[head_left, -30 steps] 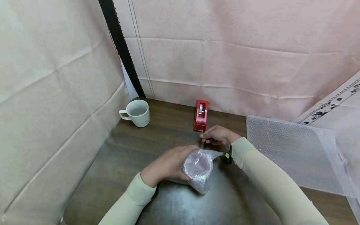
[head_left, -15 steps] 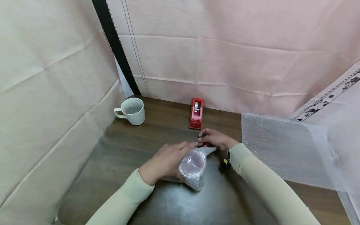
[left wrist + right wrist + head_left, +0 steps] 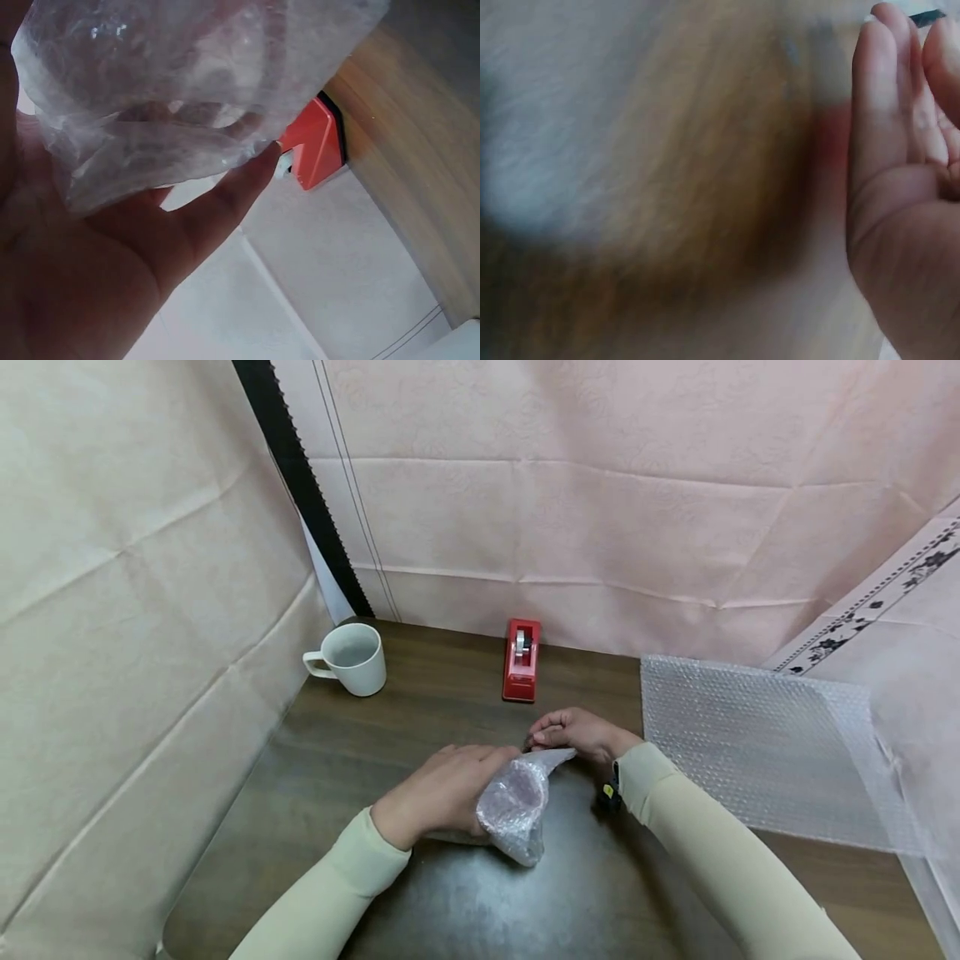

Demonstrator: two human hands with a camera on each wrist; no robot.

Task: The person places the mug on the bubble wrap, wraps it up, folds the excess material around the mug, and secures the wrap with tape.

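Observation:
A round, cup-like thing in bubble wrap lies on the table, its round end towards me; this bubble-wrapped cup (image 3: 513,802) has a loose flap of wrap sticking out at its upper right. My left hand (image 3: 450,787) grips it from the left, thumb and fingers around it. In the left wrist view the crinkled wrap (image 3: 187,67) covers what is inside. Just beyond the flap, my right hand (image 3: 577,733) pinches a small piece of tape, hardly visible between thumb and fingertips. The right wrist view shows a small dark bit (image 3: 928,16) at those fingertips.
A red tape dispenser (image 3: 521,660) stands behind the hands. To the back left is a white mug (image 3: 351,658). A flat sheet of bubble wrap (image 3: 757,752) lies on the right of the wooden table (image 3: 315,777). Pale cloth walls (image 3: 600,527) enclose the back and left.
My right hand has come away from the tape dispenser, towards me, to beside the wrapped cup. The left hand keeps its grip. The view has shifted slightly.

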